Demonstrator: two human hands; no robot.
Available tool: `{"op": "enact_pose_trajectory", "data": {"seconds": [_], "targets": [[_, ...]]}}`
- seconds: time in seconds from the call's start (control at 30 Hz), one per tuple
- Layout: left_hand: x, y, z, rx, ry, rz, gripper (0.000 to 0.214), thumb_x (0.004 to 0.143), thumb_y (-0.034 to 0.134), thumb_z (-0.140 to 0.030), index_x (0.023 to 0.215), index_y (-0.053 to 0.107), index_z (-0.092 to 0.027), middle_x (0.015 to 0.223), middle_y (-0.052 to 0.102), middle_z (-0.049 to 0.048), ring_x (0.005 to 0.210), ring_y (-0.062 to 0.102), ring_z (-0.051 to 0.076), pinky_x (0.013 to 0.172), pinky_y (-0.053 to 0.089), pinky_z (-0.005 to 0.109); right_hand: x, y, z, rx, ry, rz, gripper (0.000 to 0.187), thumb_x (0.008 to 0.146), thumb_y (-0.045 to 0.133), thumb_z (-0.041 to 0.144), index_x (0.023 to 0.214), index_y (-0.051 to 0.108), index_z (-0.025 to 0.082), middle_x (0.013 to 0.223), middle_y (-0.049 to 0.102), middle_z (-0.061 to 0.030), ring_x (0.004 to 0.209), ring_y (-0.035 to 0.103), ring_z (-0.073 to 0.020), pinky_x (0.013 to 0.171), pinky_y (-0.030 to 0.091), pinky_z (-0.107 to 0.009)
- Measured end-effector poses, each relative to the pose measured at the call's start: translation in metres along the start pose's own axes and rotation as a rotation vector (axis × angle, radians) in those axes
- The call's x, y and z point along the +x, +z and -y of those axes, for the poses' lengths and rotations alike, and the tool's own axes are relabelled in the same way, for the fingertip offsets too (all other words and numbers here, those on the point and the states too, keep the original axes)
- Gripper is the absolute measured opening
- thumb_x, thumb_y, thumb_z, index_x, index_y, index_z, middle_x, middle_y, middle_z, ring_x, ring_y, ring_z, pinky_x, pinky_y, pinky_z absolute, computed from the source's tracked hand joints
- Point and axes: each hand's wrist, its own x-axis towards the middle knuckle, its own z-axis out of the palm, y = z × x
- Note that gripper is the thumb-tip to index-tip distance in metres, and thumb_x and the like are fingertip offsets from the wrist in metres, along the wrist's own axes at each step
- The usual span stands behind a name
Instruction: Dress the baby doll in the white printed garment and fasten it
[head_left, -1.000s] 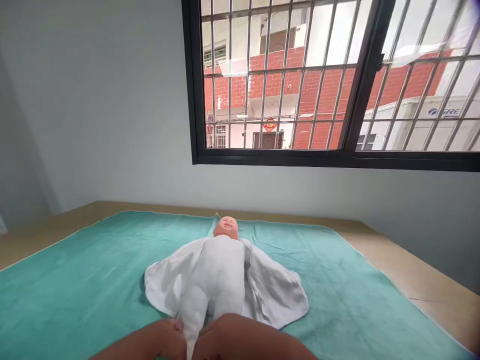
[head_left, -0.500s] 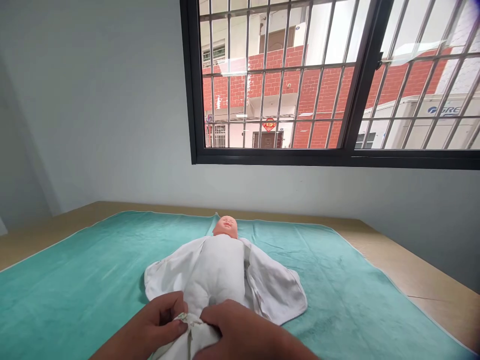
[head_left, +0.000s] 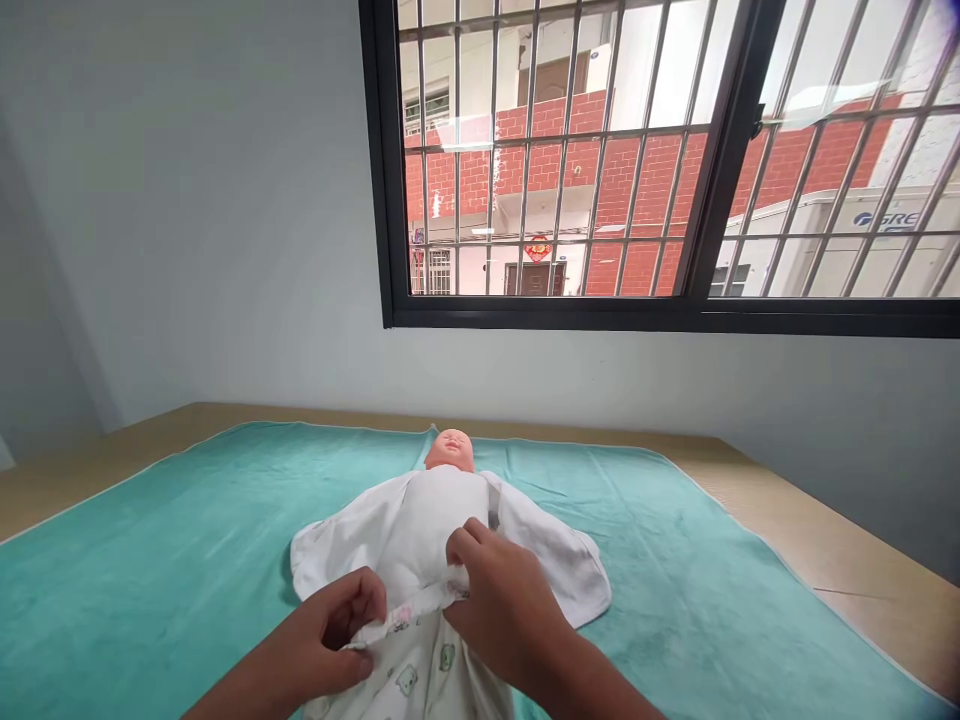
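A baby doll (head_left: pixel 449 452) lies on its back, head toward the wall, its soft white body (head_left: pixel 433 515) facing up. Under it a white cloth garment (head_left: pixel 559 560) spreads out to both sides. White baby pants (head_left: pixel 424 672) with a small green bear print cover the doll's lower part, their waistband across its lower belly. My left hand (head_left: pixel 322 635) pinches the left side of the waistband. Closed on the right side of the band is my right hand (head_left: pixel 506 600), set a little higher. The doll's legs are hidden by the pants and my hands.
A teal blanket (head_left: pixel 187 560) covers most of the wooden table (head_left: pixel 825 540). Behind stands a pale wall (head_left: pixel 262 250) with a dark-framed, barred window (head_left: pixel 547 312).
Both hands have spread apart, my right hand moving up toward the doll's belly. The bunched pants have opened out and been drawn up over the lower body, showing the bear print.
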Motion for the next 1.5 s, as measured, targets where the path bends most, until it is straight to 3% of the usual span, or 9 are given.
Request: {"op": "enact_pose_trajectory", "data": {"seconds": [0.13,0.3,0.4,0.47,0.6,0.77,0.97,1.3,1.5], "targets": [[0.004,0.001,0.006,0.041,0.040,0.002,0.025,0.064,0.068,-0.025,0.086,0.057,-0.019,0.077,0.048,-0.0040,0.076,0.044,0.014,0.068,0.035,0.024,0.001,0.001,-0.005,-0.011,-0.050,0.024,0.047,0.061,0.059,0.016,0.108,0.059,0.020,0.131,0.057,-0.0094,0.118,0.049,-0.0296,0.085,0.042,-0.037],[0.007,0.005,0.003,0.274,-0.007,-0.053,0.021,0.068,0.062,-0.025,0.087,0.067,-0.018,0.070,0.049,-0.0035,0.071,0.043,0.014,0.065,0.034,0.024,0.000,-0.004,-0.009,0.220,-0.196,0.310,0.053,0.069,0.077,0.037,0.119,0.061,0.031,0.159,0.029,-0.0019,0.149,0.011,-0.0313,0.118,0.010,-0.053],[0.007,0.006,0.003,0.385,-0.001,-0.074,0.014,0.073,0.059,-0.028,0.078,0.065,-0.016,0.064,0.045,-0.0047,0.066,0.038,0.013,0.061,0.030,0.024,0.001,-0.009,-0.004,0.380,-0.184,0.379,0.019,0.086,0.063,0.045,0.095,0.071,0.030,0.150,0.045,0.0032,0.148,0.019,-0.0268,0.118,-0.001,-0.056],[0.007,0.004,0.005,0.342,0.000,-0.034,0.018,0.074,0.062,-0.034,0.076,0.061,-0.016,0.064,0.043,-0.0053,0.065,0.036,0.012,0.060,0.028,0.023,0.002,-0.009,0.000,0.421,-0.149,0.334,0.024,0.094,0.054,0.037,0.082,0.072,0.026,0.138,0.058,0.0022,0.143,0.030,-0.0231,0.119,0.000,-0.055],[0.007,-0.003,0.012,0.175,0.049,0.113,0.037,0.070,0.072,-0.049,0.082,0.059,-0.016,0.068,0.045,-0.0050,0.065,0.036,0.011,0.059,0.026,0.023,0.001,-0.003,0.002,0.391,-0.177,0.313,0.017,0.083,0.070,0.043,0.077,0.073,0.027,0.136,0.059,0.0033,0.143,0.030,-0.0262,0.118,-0.003,-0.055],[0.008,-0.005,0.017,0.087,0.063,0.118,0.041,0.061,0.082,-0.043,0.082,0.058,-0.017,0.070,0.049,-0.0049,0.067,0.039,0.010,0.061,0.028,0.022,-0.002,-0.002,-0.003,0.390,-0.273,0.427,0.025,0.078,0.071,0.054,0.078,0.075,0.030,0.143,0.053,0.0067,0.148,0.018,-0.0288,0.116,-0.013,-0.056],[0.012,-0.008,0.022,0.003,0.146,0.105,0.043,0.059,0.084,-0.043,0.076,0.054,-0.017,0.071,0.051,-0.0039,0.066,0.041,0.010,0.060,0.031,0.022,-0.003,-0.006,0.000,0.456,-0.350,0.412,0.032,0.071,0.079,0.050,0.069,0.063,0.022,0.130,0.063,0.0073,0.140,0.035,-0.0241,0.116,-0.010,-0.053],[-0.005,0.009,0.006,-0.595,0.227,-0.003,0.045,0.056,0.089,-0.028,0.075,0.049,-0.021,0.072,0.053,-0.0073,0.059,0.050,0.007,0.054,0.032,0.019,-0.001,-0.015,0.002,0.456,-0.344,0.424,0.029,0.079,0.071,0.051,0.069,0.068,0.024,0.124,0.067,0.0052,0.125,0.051,-0.0191,0.118,-0.004,-0.047],[-0.002,0.011,0.011,-0.610,0.198,0.033,0.048,0.052,0.092,-0.039,0.075,0.053,-0.021,0.068,0.056,-0.0059,0.059,0.053,0.009,0.057,0.038,0.021,-0.003,-0.015,0.012,0.637,-0.256,0.392,0.023,0.073,0.078,0.041,0.068,0.067,0.022,0.114,0.070,0.0041,0.110,0.061,-0.0163,0.119,0.004,-0.042]]}}
